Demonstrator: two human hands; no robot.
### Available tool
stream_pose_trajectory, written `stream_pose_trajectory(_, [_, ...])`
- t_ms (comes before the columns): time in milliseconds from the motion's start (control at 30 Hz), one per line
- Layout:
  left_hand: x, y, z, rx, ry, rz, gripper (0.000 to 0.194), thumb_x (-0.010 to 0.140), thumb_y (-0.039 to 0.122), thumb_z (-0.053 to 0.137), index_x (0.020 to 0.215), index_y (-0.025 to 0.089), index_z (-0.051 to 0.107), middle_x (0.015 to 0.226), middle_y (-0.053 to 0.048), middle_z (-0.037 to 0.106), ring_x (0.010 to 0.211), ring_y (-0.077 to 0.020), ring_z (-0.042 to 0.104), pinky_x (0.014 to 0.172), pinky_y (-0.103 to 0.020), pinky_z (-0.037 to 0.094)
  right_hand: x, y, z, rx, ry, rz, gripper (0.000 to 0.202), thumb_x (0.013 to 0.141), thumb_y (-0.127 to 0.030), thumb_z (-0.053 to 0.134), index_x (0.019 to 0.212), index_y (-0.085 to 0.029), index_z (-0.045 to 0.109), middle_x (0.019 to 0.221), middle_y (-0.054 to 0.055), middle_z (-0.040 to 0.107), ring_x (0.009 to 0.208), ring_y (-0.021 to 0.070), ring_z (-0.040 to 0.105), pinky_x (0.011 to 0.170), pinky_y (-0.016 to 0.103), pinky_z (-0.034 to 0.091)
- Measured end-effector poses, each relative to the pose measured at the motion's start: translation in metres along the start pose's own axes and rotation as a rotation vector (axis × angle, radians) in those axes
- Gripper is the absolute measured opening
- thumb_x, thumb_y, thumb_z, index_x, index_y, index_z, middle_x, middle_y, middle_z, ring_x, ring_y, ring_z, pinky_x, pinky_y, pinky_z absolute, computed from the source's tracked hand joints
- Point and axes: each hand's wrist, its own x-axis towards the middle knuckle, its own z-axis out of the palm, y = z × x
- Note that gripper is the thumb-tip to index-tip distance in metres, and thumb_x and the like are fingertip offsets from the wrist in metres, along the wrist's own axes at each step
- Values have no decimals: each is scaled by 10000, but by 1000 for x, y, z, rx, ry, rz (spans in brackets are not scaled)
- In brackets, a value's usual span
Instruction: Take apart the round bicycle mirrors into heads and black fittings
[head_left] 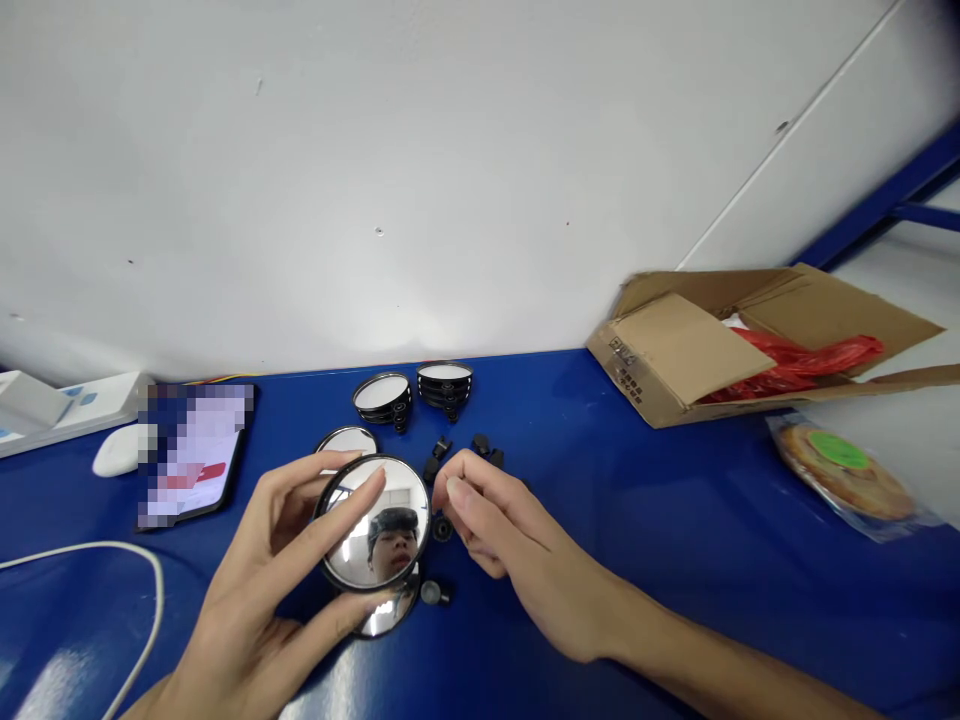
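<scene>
A round black-rimmed mirror (411, 505) is held face up by my left hand (255, 580), with the fingers and thumb around its edge and one finger across the glass. Close to the mirror's right edge, my right hand (517, 525) is closed in a pinch; anything between its fingertips is too small or hidden to make out. Another round mirror (349, 438) lies partly hidden behind the held one, and a further mirror (384, 622) shows below it. Around my right hand are a black ring-like part (442, 528), a short black cylindrical part (433, 593) and small black fittings (439, 455).
Two stacks of round mirrors, a left stack (382, 395) and a right stack (445, 382), stand near the wall. A phone (199, 450), white rounded case (124, 450) and white cable (154, 590) lie left. An open cardboard box (652, 375) and wrapped round pastry (840, 470) are right.
</scene>
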Motion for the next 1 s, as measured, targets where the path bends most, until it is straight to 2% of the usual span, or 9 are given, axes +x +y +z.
stream_pose_trajectory(167, [2,5,1,-6,19,5,659,1126,381,838,1733,546,641,1720,-44,544,1512,-343,721,1237,-411,674,-3,-6,5,-222,-73,-30,488,1226,-613,639,941,-234,523,909,-55,473,846,140,422,760,305,382])
stream_pose_trajectory(300, [3,6,4,-275,9,-188,684,1084,423,889,1716,533,649,1701,-46,649,1557,-345,714,1225,-373,673,-2,-8,5,-312,-62,-40,468,1233,-596,619,943,-238,537,866,-66,506,812,136,452,732,314,380])
stream_pose_trajectory(367, [3,5,8,-435,-15,-318,678,1101,437,871,1726,527,622,1659,-49,721,1448,-313,791,1165,-349,700,-2,-6,5,-342,-79,-43,437,1211,-573,664,947,-240,560,821,-74,528,770,132,468,705,316,377])
stream_pose_trajectory(500, [5,1,13,-521,-141,-468,542,1121,516,839,1635,436,685,1325,-39,860,1142,-249,849,1024,-309,706,1,1,4,-434,-69,-112,420,1192,-487,682,882,-229,567,773,-70,544,722,125,495,688,314,372])
stream_pose_trajectory(567, [7,2,13,-493,-215,-509,493,1115,564,832,1567,393,737,1231,-34,873,1171,-264,824,1010,-303,681,2,4,4,-492,-43,-145,422,1175,-438,696,838,-220,565,777,-65,530,713,122,482,688,314,367])
stream_pose_trajectory(667, [11,8,11,-499,-266,-547,456,1097,615,830,1466,348,814,1249,-47,883,1210,-297,807,977,-309,667,2,1,4,-528,-23,-160,386,1178,-424,688,858,-220,619,806,-53,558,730,131,505,716,318,392])
stream_pose_trajectory(800, [15,19,7,-581,-258,-624,433,1063,644,855,1344,315,870,1149,-48,880,1080,-290,822,943,-318,661,-2,-5,2,-445,54,-169,341,1269,-438,490,1094,-248,712,974,2,672,897,188,615,847,349,467])
stream_pose_trajectory(933, [16,20,7,-608,-161,-646,414,1025,639,905,1284,317,890,1045,-31,836,983,-250,797,884,-279,658,-3,-2,-3,-172,71,-17,198,1242,-323,460,1153,-275,631,879,-43,483,753,166,411,690,323,368])
stream_pose_trajectory(1000, [16,15,7,-601,-89,-638,406,1021,623,921,1273,307,886,1005,-27,809,954,-230,775,849,-252,652,-1,2,-5,-22,42,1,197,1246,-338,467,1115,-267,597,897,-48,479,719,148,355,648,314,321])
